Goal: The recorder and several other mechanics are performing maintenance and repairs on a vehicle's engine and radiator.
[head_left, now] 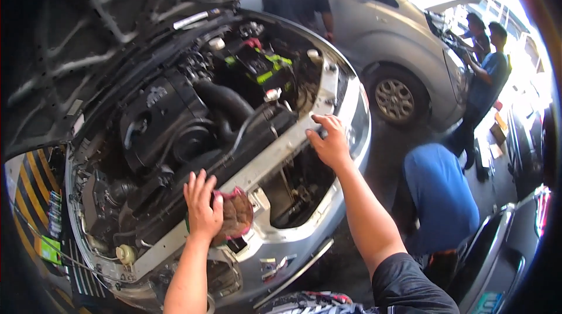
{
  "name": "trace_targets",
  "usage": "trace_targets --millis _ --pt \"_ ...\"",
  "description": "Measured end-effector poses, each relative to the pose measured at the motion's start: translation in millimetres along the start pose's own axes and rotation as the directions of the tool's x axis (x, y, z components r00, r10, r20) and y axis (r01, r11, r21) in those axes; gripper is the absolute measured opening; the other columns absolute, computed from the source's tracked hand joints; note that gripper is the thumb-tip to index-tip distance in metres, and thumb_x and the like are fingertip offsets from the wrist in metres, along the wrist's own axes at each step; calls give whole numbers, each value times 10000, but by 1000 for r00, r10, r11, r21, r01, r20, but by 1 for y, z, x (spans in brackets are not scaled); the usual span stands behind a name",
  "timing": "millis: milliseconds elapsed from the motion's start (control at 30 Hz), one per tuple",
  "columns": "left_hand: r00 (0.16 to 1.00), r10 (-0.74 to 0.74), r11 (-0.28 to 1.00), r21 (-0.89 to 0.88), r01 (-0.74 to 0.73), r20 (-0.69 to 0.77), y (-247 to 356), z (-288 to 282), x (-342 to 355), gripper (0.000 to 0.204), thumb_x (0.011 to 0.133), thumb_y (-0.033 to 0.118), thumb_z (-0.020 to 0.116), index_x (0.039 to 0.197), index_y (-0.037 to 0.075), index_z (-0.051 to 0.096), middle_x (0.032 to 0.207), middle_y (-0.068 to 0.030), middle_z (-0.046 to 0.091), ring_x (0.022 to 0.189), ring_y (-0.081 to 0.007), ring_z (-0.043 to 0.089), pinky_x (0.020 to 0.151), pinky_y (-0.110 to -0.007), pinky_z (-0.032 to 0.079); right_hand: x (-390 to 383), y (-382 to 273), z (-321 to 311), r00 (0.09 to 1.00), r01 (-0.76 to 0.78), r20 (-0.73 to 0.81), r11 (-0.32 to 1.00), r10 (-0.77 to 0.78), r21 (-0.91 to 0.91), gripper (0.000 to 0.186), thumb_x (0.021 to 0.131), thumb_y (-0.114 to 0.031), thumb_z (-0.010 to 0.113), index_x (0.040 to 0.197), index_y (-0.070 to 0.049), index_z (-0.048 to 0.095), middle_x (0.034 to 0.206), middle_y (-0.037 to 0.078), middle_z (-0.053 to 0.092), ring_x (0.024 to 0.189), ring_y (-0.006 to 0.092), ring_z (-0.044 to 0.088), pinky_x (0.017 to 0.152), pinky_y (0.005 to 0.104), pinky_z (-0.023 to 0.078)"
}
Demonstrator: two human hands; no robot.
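Note:
My left hand (204, 205) rests with fingers apart at the front panel of a silver car, beside and partly over a padded brown item with pink edging (236, 213); I cannot make out what it is. My right hand (328, 141), fingers apart, is at the front crossmember (297, 131), empty of any visible object. Behind both hands lies the open engine bay, with a black engine cover (153, 112), an air hose (229, 103) and a battery with green trim (262, 71). The raised hood (105, 21) fills the upper left.
A crouching person in blue (442, 197) is at my right. Another person (295, 6) stands behind the car, beside a silver van (398, 38). Two people (489, 71) work at its open front. A dark bumper (497, 261) lies at lower right. Yellow-black striping (32, 191) is at left.

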State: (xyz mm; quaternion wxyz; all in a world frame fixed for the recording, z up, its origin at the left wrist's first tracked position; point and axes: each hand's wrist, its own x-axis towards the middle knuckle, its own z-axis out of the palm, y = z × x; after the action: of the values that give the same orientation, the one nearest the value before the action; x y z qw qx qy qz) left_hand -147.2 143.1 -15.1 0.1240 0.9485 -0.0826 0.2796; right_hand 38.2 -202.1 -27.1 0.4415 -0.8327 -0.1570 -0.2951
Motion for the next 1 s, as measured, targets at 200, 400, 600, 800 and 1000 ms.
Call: trace_targets --millis 200,400,600,800,1000 --pt "990 125 990 -52 -129 -71 2 11 7 271 866 219 651 1097 81 690 1442 -175 554 1420 -442 396 1180 -592 249 -236 7 -84 972 -232 -19 958 232 -166 236 812 -133 748 1030 -58 699 1019 137 687 1102 378 593 987 474 463" --pt "988 152 986 60 -153 9 -4 9 0 309 852 267 692 1119 112 692 1455 -132 559 1439 -405 392 1182 -597 240 -458 -22 -162 701 -519 237 709 673 -477 241 840 -205 724 1039 -68 731 1017 140 709 1102 359 612 986 456 488" --pt "986 165 982 91 -165 14 2 14 -2 350 888 302 656 1186 119 678 1487 -106 539 1449 -378 388 1194 -576 228 -519 -45 -206 310 -679 270 411 912 -609 342 883 -254 704 1146 -38 729 1129 176 727 1085 342 673 966 416 521" --pt "990 131 967 210 -141 59 3 21 0 440 893 297 658 1299 132 621 1491 -90 527 1437 -349 412 1198 -567 240 -470 -10 -216 385 -705 317 498 867 -506 341 894 -267 684 1153 -49 725 1159 174 717 1105 347 664 969 431 522" --pt "977 93 981 185 -57 -193 14 10 3 580 997 360 552 1465 31 460 1527 -203 447 1397 -397 427 1166 -535 283 -402 46 -211 588 -586 444 734 676 -342 291 875 -221 697 1085 -23 734 1052 201 727 993 364 702 902 431 555"
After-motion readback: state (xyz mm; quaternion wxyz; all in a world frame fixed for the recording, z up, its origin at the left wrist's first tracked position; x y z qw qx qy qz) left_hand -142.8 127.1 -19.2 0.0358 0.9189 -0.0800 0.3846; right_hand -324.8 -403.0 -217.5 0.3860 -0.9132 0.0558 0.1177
